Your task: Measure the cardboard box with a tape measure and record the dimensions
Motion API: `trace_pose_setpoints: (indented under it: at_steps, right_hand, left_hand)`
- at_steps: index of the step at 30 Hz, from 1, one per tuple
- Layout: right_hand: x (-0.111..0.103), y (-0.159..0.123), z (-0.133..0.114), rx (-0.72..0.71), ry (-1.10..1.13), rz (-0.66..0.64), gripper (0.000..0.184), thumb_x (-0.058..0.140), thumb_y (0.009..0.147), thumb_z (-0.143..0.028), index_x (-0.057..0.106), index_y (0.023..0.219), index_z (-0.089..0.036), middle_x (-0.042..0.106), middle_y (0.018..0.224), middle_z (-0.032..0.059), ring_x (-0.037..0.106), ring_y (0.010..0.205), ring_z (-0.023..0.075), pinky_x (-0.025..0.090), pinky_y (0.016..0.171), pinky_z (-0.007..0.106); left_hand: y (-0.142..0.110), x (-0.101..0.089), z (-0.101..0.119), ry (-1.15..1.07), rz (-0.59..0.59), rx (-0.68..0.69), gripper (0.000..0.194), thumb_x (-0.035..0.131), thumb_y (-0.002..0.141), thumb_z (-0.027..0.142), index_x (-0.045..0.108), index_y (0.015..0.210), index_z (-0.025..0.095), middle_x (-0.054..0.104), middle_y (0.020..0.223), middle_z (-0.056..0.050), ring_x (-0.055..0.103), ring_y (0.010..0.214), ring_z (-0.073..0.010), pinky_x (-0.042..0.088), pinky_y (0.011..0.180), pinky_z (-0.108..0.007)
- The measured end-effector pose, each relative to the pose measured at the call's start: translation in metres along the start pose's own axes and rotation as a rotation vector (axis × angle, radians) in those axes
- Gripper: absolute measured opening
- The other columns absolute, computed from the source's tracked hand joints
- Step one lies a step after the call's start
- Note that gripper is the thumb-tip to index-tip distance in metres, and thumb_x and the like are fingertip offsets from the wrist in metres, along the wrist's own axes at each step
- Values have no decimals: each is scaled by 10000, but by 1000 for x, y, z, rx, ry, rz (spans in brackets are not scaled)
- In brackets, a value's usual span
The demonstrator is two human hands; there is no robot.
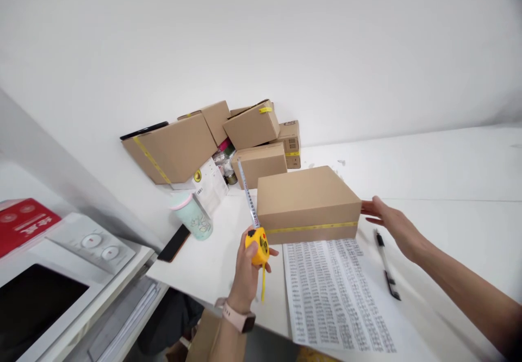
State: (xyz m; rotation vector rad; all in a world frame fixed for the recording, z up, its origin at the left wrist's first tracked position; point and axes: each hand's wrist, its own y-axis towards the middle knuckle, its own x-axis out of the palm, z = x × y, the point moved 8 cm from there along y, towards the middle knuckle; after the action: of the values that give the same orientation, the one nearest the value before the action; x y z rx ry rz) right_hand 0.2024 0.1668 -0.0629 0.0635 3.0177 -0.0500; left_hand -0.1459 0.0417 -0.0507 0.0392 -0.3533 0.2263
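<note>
Left hand (244, 275), lower centre, has fingers wrapped round tape measure (261, 242); right hand (397, 229), fingers slightly spread, apparently steadies carton (308, 196).

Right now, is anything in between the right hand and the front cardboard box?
Nothing I can see. The right hand is at the front cardboard box's right end, touching or almost; the pen lies off to one side.
</note>
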Motion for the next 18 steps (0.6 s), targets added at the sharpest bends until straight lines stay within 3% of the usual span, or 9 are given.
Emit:
trace_pose_setpoints:
  at_steps: [4, 8, 12, 15, 18]
  right_hand:
    - [15, -11, -32, -84, -8, -88, 473, 486, 917, -642, 706, 1176, -314, 645, 1373, 61, 573, 1276, 320, 504, 1029, 468]
    - [10, -8, -76, -199, -154, 34, 558, 636, 831, -621, 625, 1319, -350, 641, 1364, 53, 612, 1173, 322, 564, 885, 428]
    - [9, 12, -88, -202, -283, 137, 790, 727, 747, -599, 527, 1443, -284, 619, 1358, 114, 653, 986, 305, 571, 701, 387]
    - [18, 39, -82, -136, -258, 105, 833, 716, 754, -582, 498, 1473, -223, 614, 1346, 141, 666, 927, 280, 559, 693, 370]
    - [25, 62, -82, -125, -269, 100, 774, 721, 751, -539, 548, 1433, -215, 622, 1340, 137, 668, 961, 293, 554, 738, 385]
  left_hand:
    - [13, 5, 19, -41, -54, 21, 539, 700, 797, 505, 528, 1200, 191, 648, 1001, -64, 700, 704, -199, 397, 419, -207]
    - [23, 18, 63, -69, -76, 108, 524, 723, 761, 466, 560, 1173, 185, 680, 989, -67, 689, 663, -192, 382, 399, -208]
    - [26, 40, 86, -82, -3, 119, 521, 728, 727, 495, 594, 1104, 160, 680, 961, -64, 695, 662, -190, 415, 422, -208]
    - [12, 62, 91, -123, 59, 126, 550, 738, 705, 506, 605, 1122, 171, 674, 1089, -77, 703, 705, -186, 440, 438, -201]
    - [-9, 96, 72, -200, -29, -76, 572, 747, 691, 517, 625, 1138, 182, 678, 1121, -93, 702, 722, -196, 434, 425, -196]
